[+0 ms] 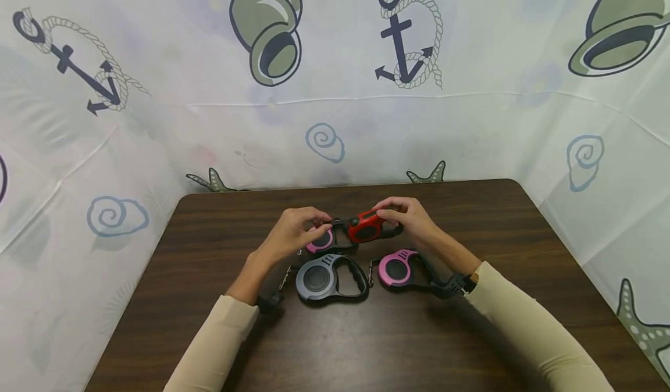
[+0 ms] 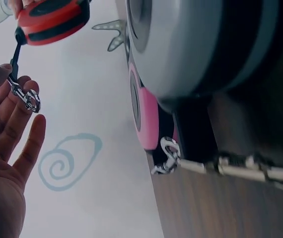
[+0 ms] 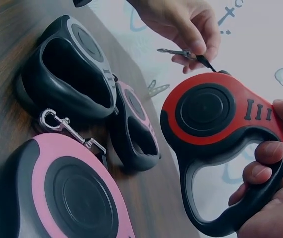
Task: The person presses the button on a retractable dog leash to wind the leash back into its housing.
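My right hand (image 1: 413,218) grips the black handle of a red retractable dog leash (image 1: 364,227), held up above the table. In the right wrist view, its fingers curl through the handle loop. Between thumb and fingers, my left hand (image 1: 297,230) pinches the short black strap by the metal clip (image 2: 28,99) of that leash. Below the hands lies a grey retractable leash (image 1: 316,280). One pink leash (image 1: 395,268) lies to its right, under my right wrist. Another pink leash (image 1: 321,241) is behind the grey one, partly hidden by my left fingers.
All of this is over a dark brown wooden table (image 1: 335,351). A metal clip (image 3: 64,126) sticks out from the nearer pink leash beside the grey handle. White cloth (image 1: 335,78) with sea prints stands around the table's back and sides.
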Tool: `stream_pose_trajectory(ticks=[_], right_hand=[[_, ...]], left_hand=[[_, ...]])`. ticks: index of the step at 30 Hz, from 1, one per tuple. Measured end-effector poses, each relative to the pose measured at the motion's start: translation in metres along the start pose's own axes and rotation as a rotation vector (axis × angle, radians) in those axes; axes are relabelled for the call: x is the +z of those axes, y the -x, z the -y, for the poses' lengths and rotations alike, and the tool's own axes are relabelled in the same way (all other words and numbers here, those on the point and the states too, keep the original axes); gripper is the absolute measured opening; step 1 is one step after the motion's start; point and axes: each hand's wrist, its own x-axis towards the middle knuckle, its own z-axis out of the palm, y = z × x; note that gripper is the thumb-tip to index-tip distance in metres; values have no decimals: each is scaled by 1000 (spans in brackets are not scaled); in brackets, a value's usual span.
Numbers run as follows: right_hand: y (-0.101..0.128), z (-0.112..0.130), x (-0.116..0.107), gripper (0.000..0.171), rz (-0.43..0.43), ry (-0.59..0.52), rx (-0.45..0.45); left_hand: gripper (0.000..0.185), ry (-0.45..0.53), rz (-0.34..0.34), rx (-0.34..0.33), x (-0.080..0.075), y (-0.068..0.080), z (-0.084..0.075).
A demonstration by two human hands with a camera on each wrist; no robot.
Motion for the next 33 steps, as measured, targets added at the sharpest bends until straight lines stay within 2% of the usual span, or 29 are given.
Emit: stream_pose_trajectory(ticks=[11,21,29,33], right_hand=[[-1,-2,8,28,1,11,-10],[-2,0,9,24,-19,105,-25],[0,1,8,27,-37,60,3],[0,3,5,28,-41,45,17]], left_hand=[[15,2,-3,-9,13,-6,-5],[14,3,-37,-18,20,-9,-6],[18,-10,-53,-30,28,-9,-7],[20,24,-53,-54,32,-11,-7]])
